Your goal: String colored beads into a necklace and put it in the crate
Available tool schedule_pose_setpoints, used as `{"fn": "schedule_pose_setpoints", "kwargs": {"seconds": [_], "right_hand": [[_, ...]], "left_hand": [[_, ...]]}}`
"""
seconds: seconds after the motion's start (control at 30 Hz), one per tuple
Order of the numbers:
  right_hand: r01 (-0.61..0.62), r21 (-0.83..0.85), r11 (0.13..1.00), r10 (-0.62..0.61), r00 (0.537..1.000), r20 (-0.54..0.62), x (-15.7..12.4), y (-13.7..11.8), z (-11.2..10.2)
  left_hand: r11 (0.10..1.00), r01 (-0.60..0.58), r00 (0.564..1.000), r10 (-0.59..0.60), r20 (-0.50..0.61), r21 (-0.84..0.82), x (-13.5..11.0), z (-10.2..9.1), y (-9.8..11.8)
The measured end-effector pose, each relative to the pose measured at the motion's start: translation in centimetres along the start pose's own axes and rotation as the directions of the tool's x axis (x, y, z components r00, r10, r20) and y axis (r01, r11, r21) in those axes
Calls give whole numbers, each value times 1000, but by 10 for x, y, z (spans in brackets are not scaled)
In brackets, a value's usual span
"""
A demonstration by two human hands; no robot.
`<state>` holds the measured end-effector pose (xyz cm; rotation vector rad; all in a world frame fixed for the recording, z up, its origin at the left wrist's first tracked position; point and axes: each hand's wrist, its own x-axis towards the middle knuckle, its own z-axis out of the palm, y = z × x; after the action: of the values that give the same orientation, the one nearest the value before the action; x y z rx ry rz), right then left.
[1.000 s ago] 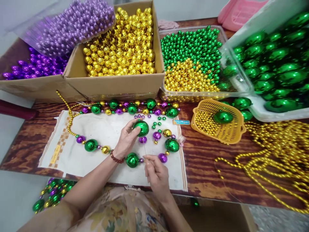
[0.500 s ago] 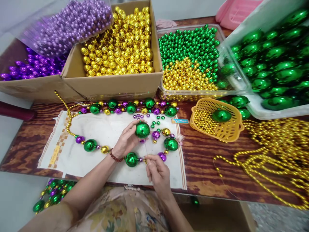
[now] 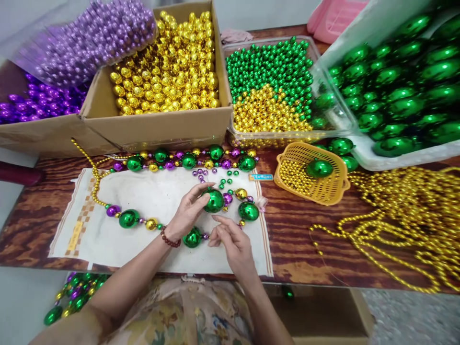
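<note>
Between the fingers and thumb of my left hand (image 3: 189,208) is a large shiny green bead (image 3: 214,201), held above the white cloth (image 3: 143,249). Just below it, my right hand (image 3: 232,242) is closed in a pinch on a thin thread, most of it hidden by the fingers. A bead necklace (image 3: 128,219) of green, purple and gold beads curves over the cloth and passes beneath both hands. Small loose green beads (image 3: 229,181) and small purple beads (image 3: 201,173) lie beyond the left fingertips.
A finished-looking bead strand (image 3: 189,160) lies along the cloth's back edge. Behind stand a carton of gold beads (image 3: 161,122) and a clear tub (image 3: 287,135). To the right are an orange basket (image 3: 328,189), a white foam box (image 3: 413,158) and gold bead chains (image 3: 402,230).
My right hand has moved up toward the large green bead, its index finger now nearly beneath it. The left hand still holds the bead, slightly lower. The whole view has shifted a little.
</note>
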<state>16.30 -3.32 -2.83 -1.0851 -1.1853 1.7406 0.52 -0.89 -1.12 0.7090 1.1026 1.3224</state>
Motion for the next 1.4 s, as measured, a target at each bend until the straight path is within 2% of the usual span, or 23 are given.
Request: {"fn": "schedule_pose_setpoints", "kwargs": {"seconds": [0.07, 0.13, 0.2, 0.23, 0.3, 0.37, 0.43, 0.47, 0.53, 0.6, 0.67, 0.7, 0.73, 0.77, 0.8, 0.83, 0.87, 0.93, 1.03, 1.23, 1.4], "right_hand": [[-46, 36, 998, 47, 997, -56, -1, 2, -4], [-90, 91, 992, 101, 988, -117, -1, 5, -7], [-109, 143, 984, 130, 980, -149, -1, 8, -11], [-107, 161, 981, 133, 977, -165, 0, 8, -13], [-91, 175, 980, 125, 972, -198, 2, 9, -18], [-74, 166, 983, 110, 969, -223, 3, 8, -22], [-57, 146, 988, 92, 966, -242, 3, 6, -25], [-48, 134, 990, 81, 964, -252, 2, 5, -26], [-32, 108, 994, 60, 963, -264, 2, 4, -26], [-22, 83, 996, 44, 961, -271, 0, 4, -26], [-24, 59, 998, 40, 959, -282, -2, 4, -27], [-28, 45, 999, 40, 957, -287, -3, 4, -27], [-31, 28, 999, 38, 957, -287, -4, 4, -28], [-33, 9, 999, 34, 960, -279, -5, 3, -29], [-30, -12, 999, 26, 964, -265, -6, 2, -30], [-22, -34, 999, 13, 969, -246, -7, 1, -30], [-11, -56, 998, -2, 975, -224, -8, 0, -31], [14, -103, 995, -33, 983, -183, -9, -4, -33], [46, -173, 984, -69, 990, -127, -10, -10, -33], [64, -239, 969, -84, 993, -77, -10, -16, -32], [50, -244, 968, -73, 994, -85, -11, -15, -31]], "left_hand": [[999, -24, 1000, 23, 20, 45, -3, 3, -3], [990, -39, 993, 23, 115, 132, -6, 4, -4], [959, -66, 979, 9, 203, 275, -4, 0, -3], [923, -103, 978, 27, 205, 370, 0, -5, -2], [770, -196, 980, 132, 149, 607, 13, -18, 1], [518, -250, 960, 242, 140, 818, 30, -32, 2], [270, -275, 950, 225, 217, 923, 48, -43, 0], [181, -285, 950, 183, 253, 941, 55, -47, -1], [110, -295, 952, 123, 282, 949, 65, -50, -6], [119, -293, 953, 114, 280, 949, 71, -51, -11], [190, -287, 954, 150, 261, 939, 73, -53, -12], [280, -278, 956, 174, 236, 919, 72, -53, -11], [415, -258, 962, 192, 193, 873, 71, -53, -9], [589, -222, 973, 190, 133, 777, 68, -53, -6], [763, -168, 985, 158, 71, 625, 65, -52, -2], [894, -103, 994, 103, 23, 437, 61, -50, 2], [965, -38, 999, 40, -3, 258, 56, -47, 6], [999, 51, 999, -51, -12, -6, 47, -41, 15], [980, 94, 995, -95, 2, -173, 37, -33, 25], [951, 126, 992, -129, 6, -284, 32, -27, 27], [948, 124, 991, -132, -6, -294, 32, -25, 27]]}}
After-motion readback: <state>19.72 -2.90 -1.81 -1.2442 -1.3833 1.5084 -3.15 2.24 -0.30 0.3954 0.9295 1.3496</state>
